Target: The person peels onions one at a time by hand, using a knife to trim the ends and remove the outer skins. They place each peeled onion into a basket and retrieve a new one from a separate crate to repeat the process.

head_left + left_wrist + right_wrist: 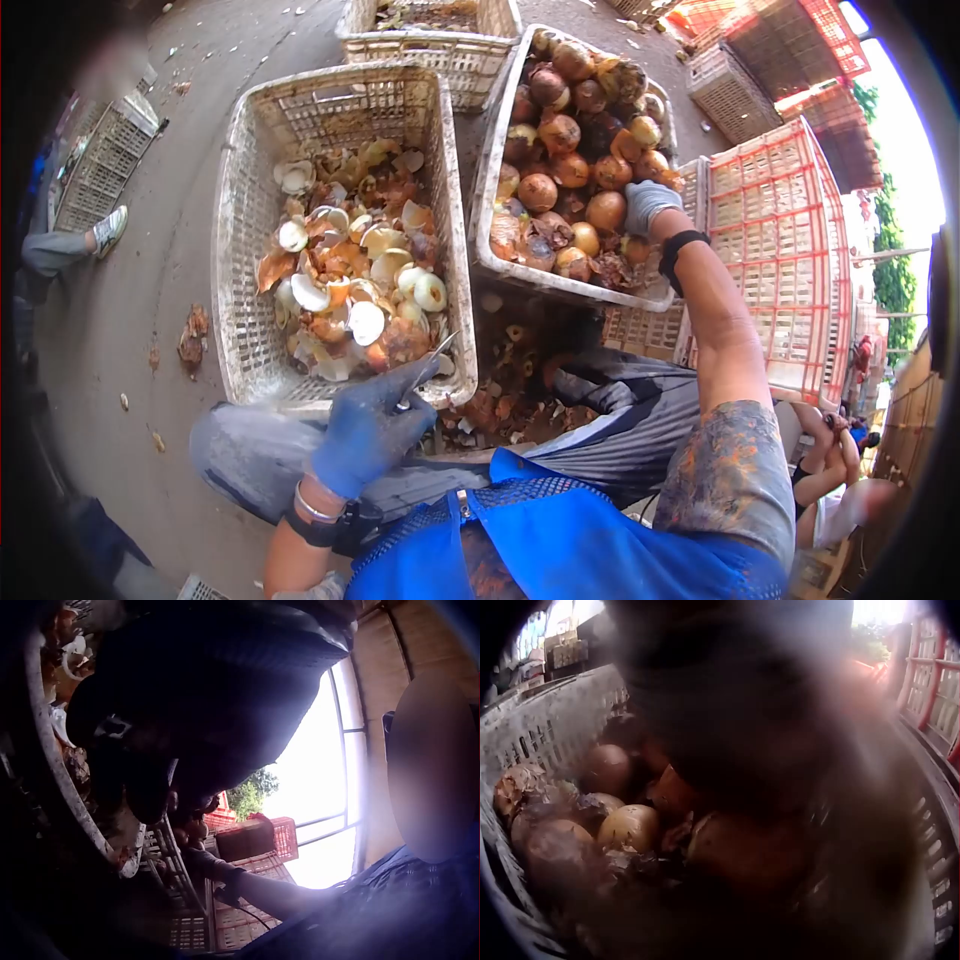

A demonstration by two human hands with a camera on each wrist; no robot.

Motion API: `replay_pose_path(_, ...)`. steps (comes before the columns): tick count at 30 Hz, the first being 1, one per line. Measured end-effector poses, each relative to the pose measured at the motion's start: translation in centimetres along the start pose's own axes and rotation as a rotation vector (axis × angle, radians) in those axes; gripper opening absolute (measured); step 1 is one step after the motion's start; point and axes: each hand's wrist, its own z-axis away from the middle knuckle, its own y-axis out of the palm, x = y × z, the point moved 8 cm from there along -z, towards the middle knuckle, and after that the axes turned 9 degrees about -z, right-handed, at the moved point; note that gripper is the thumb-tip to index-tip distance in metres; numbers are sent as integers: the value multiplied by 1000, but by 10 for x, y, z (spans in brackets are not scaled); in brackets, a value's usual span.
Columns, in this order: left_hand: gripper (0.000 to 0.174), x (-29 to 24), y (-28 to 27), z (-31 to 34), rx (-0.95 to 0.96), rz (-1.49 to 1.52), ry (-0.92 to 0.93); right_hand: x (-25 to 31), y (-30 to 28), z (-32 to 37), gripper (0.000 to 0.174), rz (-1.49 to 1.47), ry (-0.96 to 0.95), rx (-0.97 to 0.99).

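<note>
My left hand [372, 428], in a blue glove, grips a small knife [440, 347] whose thin metal blade points up and away over the near rim of the peel crate [232, 250]. In that crate lie onion skins and pale cut onion pieces [366, 322]. My right hand [652, 204], in a grey glove, reaches into the right side of a white crate [487, 215] full of whole brown onions [538, 192]. Its fingers are down among the onions, mostly hidden; I cannot tell whether they hold one. In the right wrist view the hand looms dark above onions [630, 829].
Another white crate [430, 45] stands behind these two. Red-and-white crates [770, 250] are stacked on the right. Loose peel lies on the ground [490, 410] between my legs and on the grey floor [150, 300]. A person's foot [110, 230] shows at left; other people sit at right.
</note>
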Motion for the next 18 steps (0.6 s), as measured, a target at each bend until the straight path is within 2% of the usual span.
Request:
replay_pose_path(1,59,2,0,0,0,-3,-23,3,-9,9,55,-14,-7,11)
replay_pose_path(3,62,8,3,-4,7,70,-138,-2,-18,22,61,-229,13,-54)
replay_pose_path(5,64,-5,-5,-8,-7,152,-137,-5,-17,40,63,-304,13,-129)
replay_pose_path(7,66,-12,-14,-10,-99,197,-152,-3,-9,69,62,-1364,-131,9)
replay_pose_path(9,68,-21,-12,-11,-111,231,-114,40,-20,121,56,-1898,-495,128)
replay_pose_path(11,70,-46,-10,-16,-155,378,3,84,-41,184,53,-1404,-752,-232)
replay_pose_path(12,70,-54,-6,-19,-212,308,206,111,-38,212,53,-1813,-744,22)
replay_pose_path(13,71,-58,0,-16,-178,315,118,135,-35,235,53,-2203,-707,320)
replay_pose_path(14,70,-68,-1,-12,-244,220,202,145,-34,247,53,-2201,-723,330)
replay_pose_path(16,65,-78,-1,-5,-437,110,415,155,-45,272,54,-1737,-862,-51)
replay_pose_path(18,63,-76,-2,10,-414,37,353,166,-53,299,56,-1242,-931,-393)
